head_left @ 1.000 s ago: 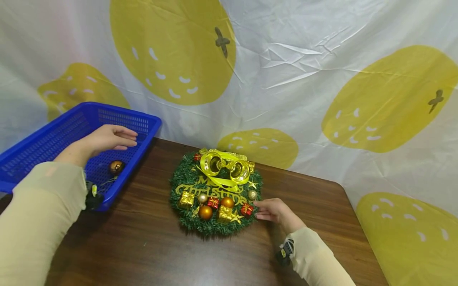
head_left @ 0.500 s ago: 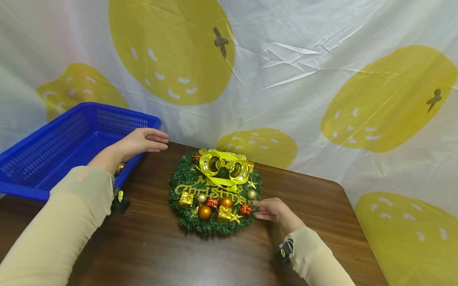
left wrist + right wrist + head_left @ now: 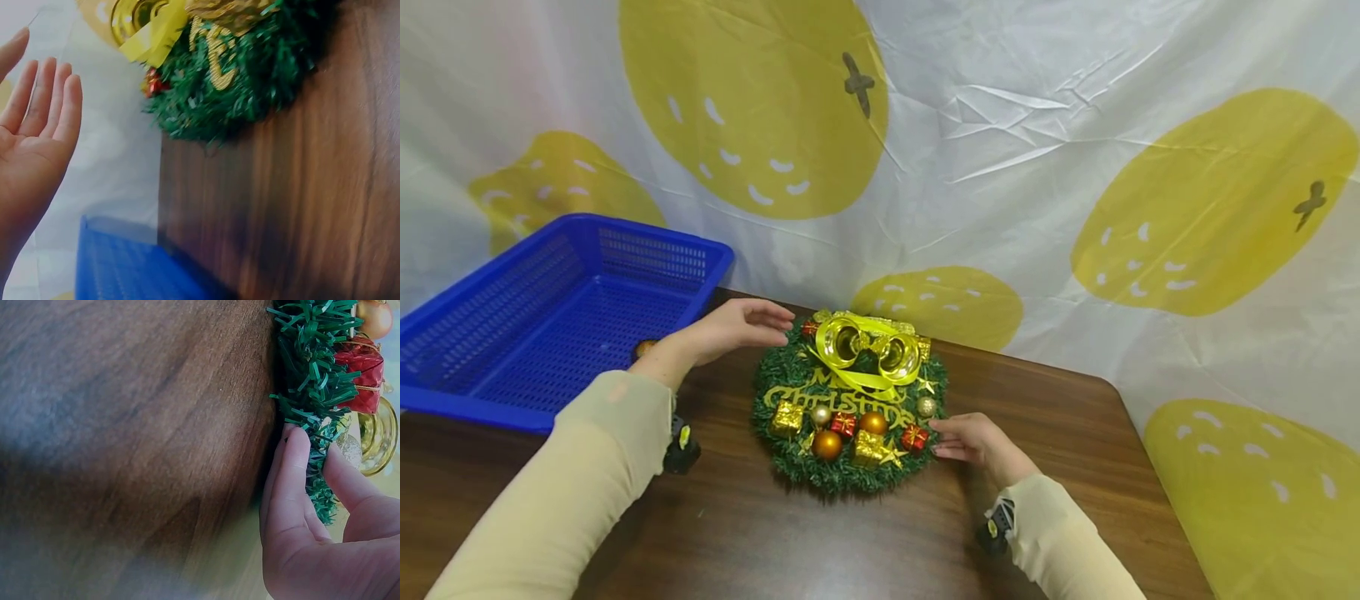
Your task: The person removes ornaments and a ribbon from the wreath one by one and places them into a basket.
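A green tinsel Christmas wreath lies on the table, decked with gold lettering, small gift boxes, baubles and stars. Two gold bells with a yellow ribbon sit on its far part. My left hand hovers just left of the wreath's far edge, holding nothing; the left wrist view shows its fingers fairly straight and the palm bare. At the wreath's right edge, by a red gift box, is my right hand. In the right wrist view its thumb and fingers pinch the tinsel rim from both sides.
A blue plastic basket stands at the left of the wooden table. Inside its right side a brown bauble shows, partly covered by my left wrist. A white curtain with yellow fruit prints hangs right behind the table.
My left hand has moved right and a little nearer, from over the blue basket to beside the wreath. The basket's near right corner has shifted left. The right hand stays at the wreath's edge.
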A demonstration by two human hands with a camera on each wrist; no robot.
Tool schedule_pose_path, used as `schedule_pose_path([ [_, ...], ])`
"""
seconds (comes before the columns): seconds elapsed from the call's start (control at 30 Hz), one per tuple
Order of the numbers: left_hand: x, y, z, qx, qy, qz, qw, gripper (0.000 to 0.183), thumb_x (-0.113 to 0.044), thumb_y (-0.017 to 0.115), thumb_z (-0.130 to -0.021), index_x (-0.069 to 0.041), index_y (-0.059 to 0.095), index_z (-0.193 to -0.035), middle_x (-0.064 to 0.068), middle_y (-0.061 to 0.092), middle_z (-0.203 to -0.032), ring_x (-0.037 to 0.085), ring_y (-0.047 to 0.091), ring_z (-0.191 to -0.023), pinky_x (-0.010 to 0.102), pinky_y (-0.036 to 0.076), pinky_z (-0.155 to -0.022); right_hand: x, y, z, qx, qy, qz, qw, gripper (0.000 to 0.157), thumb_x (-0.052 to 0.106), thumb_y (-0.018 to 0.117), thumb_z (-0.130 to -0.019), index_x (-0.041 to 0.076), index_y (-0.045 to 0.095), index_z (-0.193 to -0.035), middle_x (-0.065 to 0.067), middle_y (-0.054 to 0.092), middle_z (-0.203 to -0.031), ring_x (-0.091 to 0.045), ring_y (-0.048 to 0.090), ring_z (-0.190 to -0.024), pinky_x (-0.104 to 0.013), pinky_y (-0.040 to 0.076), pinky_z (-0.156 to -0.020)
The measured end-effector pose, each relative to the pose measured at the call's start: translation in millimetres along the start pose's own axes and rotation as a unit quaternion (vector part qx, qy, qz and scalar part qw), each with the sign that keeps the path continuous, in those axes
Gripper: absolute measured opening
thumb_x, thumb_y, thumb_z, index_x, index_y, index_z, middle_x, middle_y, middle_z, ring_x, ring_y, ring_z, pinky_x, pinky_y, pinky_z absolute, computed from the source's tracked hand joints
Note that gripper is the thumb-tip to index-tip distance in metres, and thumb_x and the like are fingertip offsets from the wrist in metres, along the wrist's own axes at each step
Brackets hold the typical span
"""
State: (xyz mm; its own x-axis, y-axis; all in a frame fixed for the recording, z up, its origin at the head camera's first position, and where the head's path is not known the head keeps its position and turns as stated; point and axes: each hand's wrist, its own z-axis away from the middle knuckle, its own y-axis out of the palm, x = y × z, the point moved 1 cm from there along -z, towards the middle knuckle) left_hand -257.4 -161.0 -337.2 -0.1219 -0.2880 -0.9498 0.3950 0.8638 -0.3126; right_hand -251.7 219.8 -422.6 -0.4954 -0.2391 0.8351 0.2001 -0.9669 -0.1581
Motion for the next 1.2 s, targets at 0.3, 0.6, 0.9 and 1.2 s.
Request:
schedule_pose_path([
  [0.3, 16.9, 24.3, -6.8, 0.024, -0.004, 0.019, 0.9995, 0.050, -0.017, 0.062, -0.088, 0.002, 0.046, -0.132, 0.027, 0.048, -0.133, 0.028, 0.054, -0.117, 0.045, 0.042, -0.103, 8.4, 5.0, 10.6, -0.002, 0.016, -0.007, 1.000, 0.049, 0.008, 0.057, -0.091, -0.015, 0.037, -0.130, -0.002, 0.050, -0.067, -0.011, 0.062, -0.058, -0.022, 0.057, -0.060],
  [0.6, 31.2, 45.8, -11.7, 0.051, -0.011, 0.022, 0.9984, 0.050, -0.020, 0.063, -0.088, 0.004, 0.047, -0.129, 0.025, 0.052, -0.130, 0.025, 0.056, -0.113, 0.042, 0.045, -0.101, 8.7, 5.2, 11.7, 0.002, 0.013, -0.005, 1.000, 0.036, 0.008, 0.057, -0.091, -0.012, 0.046, -0.119, 0.000, 0.050, -0.063, -0.011, 0.062, -0.058, -0.022, 0.057, -0.060],
  [0.9, 38.3, 58.1, -10.6, 0.062, -0.021, 0.010, 0.9978, 0.049, -0.020, 0.065, -0.087, 0.003, 0.050, -0.128, 0.022, 0.055, -0.129, 0.030, 0.055, -0.116, 0.042, 0.047, -0.098, 7.1, 4.5, 11.0, 0.006, 0.015, -0.005, 1.000, 0.048, 0.008, 0.057, -0.091, -0.015, 0.038, -0.129, -0.002, 0.050, -0.068, -0.011, 0.061, -0.059, -0.021, 0.057, -0.061],
  [1.2, 46.5, 65.6, -12.7, 0.076, -0.021, 0.007, 0.9969, 0.047, -0.018, 0.067, -0.085, 0.002, 0.053, -0.125, 0.020, 0.059, -0.124, 0.027, 0.058, -0.112, 0.038, 0.050, -0.092, 7.4, 5.3, 11.6, 0.005, 0.013, -0.006, 1.000, 0.058, 0.008, 0.057, -0.091, -0.016, 0.029, -0.135, -0.003, 0.048, -0.073, -0.011, 0.061, -0.061, -0.021, 0.057, -0.062],
])
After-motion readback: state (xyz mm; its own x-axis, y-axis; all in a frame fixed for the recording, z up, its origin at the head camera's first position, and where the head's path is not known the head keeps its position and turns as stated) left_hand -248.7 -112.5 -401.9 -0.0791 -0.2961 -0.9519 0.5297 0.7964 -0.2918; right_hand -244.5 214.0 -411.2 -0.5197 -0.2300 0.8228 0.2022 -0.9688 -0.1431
